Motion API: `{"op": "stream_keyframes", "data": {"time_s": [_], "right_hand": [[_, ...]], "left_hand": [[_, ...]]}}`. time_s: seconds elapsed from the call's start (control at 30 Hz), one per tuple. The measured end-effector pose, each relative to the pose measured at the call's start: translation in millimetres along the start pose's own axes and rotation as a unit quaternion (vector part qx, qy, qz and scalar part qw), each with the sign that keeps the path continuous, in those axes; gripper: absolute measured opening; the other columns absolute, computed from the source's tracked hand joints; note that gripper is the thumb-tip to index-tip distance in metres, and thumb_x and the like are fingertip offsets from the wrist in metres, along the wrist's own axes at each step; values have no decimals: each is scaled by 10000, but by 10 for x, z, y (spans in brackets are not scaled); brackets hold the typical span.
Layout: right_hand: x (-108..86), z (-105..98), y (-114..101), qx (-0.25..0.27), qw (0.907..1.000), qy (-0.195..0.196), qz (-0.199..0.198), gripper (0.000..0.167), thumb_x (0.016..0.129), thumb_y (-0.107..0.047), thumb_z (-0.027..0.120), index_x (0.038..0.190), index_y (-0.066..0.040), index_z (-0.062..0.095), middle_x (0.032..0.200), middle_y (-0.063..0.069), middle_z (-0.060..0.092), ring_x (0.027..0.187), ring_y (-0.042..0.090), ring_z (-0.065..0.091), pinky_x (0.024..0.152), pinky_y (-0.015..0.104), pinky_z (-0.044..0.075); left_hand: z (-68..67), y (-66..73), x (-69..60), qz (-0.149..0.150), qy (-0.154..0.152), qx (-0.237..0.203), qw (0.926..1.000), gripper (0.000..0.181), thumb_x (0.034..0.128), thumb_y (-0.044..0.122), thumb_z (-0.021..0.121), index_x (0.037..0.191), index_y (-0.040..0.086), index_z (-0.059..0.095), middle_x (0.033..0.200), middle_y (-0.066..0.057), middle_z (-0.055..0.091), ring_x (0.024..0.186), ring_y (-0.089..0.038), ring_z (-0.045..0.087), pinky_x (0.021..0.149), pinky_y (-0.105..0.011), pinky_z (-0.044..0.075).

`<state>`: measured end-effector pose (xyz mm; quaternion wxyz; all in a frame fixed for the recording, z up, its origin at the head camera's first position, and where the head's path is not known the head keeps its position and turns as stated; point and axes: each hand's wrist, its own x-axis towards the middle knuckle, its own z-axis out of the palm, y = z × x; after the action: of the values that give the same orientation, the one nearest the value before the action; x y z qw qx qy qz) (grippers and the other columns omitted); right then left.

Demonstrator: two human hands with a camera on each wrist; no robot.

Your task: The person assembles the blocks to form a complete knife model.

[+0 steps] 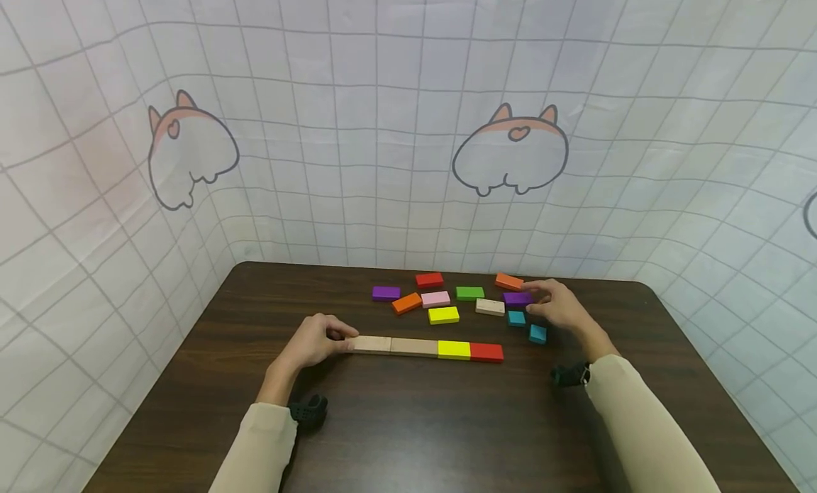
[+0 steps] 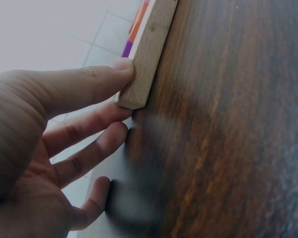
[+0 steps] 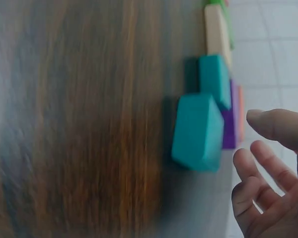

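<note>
A row of blocks lies end to end across the table: a pale wooden block [image 1: 373,345], a tan wooden block [image 1: 415,347], a yellow block [image 1: 454,350] and a red block [image 1: 486,352]. My left hand [image 1: 317,340] pinches the left end of the pale wooden block between thumb and fingers; its grain shows closely in the left wrist view. My right hand [image 1: 558,305] hovers by the right purple block [image 1: 515,298], fingers spread and holding nothing. Two small teal blocks [image 1: 516,318] [image 3: 196,131] lie just below that hand.
Behind the row lie loose blocks, among them a left purple block [image 1: 386,294], a pink block [image 1: 435,299], a green block [image 1: 469,293] and a natural wood block [image 1: 490,307]. An orange block [image 1: 508,281] sits near the table's back edge, before a gridded white curtain [image 1: 396,124].
</note>
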<state>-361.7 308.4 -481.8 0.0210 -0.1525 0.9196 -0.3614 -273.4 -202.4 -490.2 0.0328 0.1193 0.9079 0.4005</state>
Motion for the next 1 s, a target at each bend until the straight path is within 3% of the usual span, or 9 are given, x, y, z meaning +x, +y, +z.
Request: {"op": "stream_keyframes", "data": {"time_s": [0.4,0.7,1.0], "right_hand": [[145,-2,80,-47,9994,-329,-53,498,916,1,738,1386,63,583,1352,321,558,1066,424,628,888,555,521],[171,26,94,-295,9986,-324,293,461,914,14,724,1364,28,625,1287,315,589,1110,452,601,923,599,492],[99,-78,106,-37,9986,-461,252,451,933,24,699,1377,31,620,1299,350,561,906,298,631,719,392,541]], "left_hand": [[-1,10,0,-47,18,-33,10000,158,862,117,848,1015,155,837,911,28,674,799,-191,567,684,-349,492],[8,19,8,-34,11,-30,10000,159,863,108,846,1015,155,836,913,29,676,799,-195,559,680,-350,485],[7,10,3,-34,-3,-14,10000,161,869,107,840,1025,146,834,891,25,664,785,-190,553,673,-351,481]]}}
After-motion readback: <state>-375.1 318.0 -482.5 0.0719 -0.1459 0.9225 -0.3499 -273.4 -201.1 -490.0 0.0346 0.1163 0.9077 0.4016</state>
